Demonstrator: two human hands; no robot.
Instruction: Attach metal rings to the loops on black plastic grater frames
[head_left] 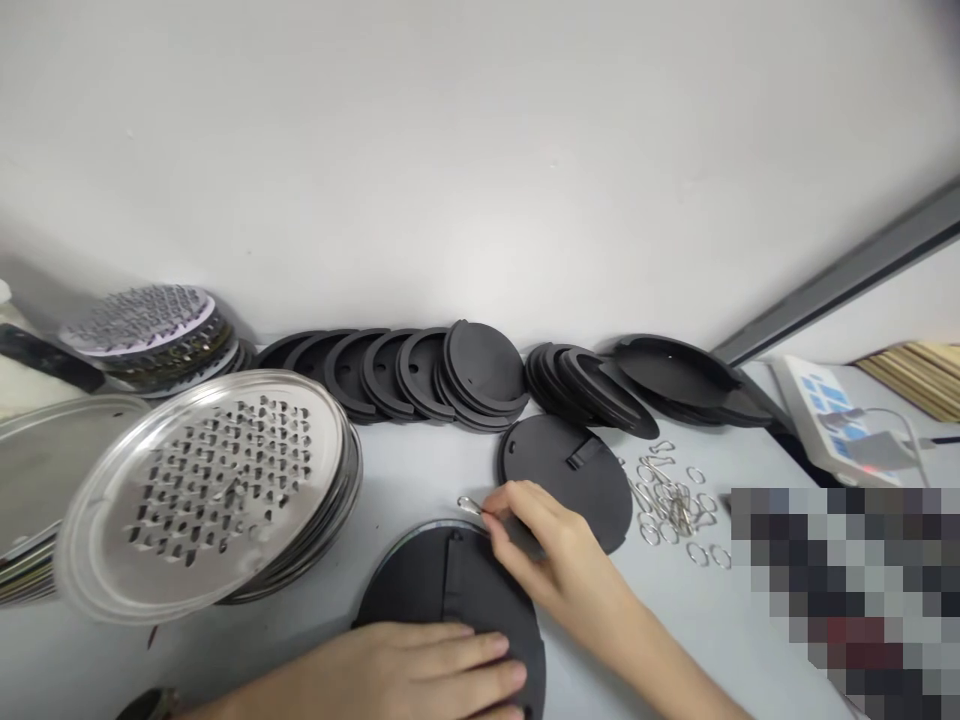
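Observation:
A round black plastic disc [487,575] lies on the table in front of me, with a narrow slot and a raised strip on its face. My left hand [420,670] rests across its near part, fingers stretched out flat. Just above the disc's upper right edge, my right hand [544,535] pinches a small silver wire clip [470,505] between thumb and fingers. Behind that hand lies a second black disc [559,465] with a rectangular latch. A loose pile of silver clips and rings [679,510] spreads to the right.
At left stand stacks of round metal grater plates [217,490] with raised teeth, and another toothed stack [142,320] behind. Black round parts [484,370] line the wall, with more black dishes [675,375] to their right. A power strip [825,410] with cables sits at far right.

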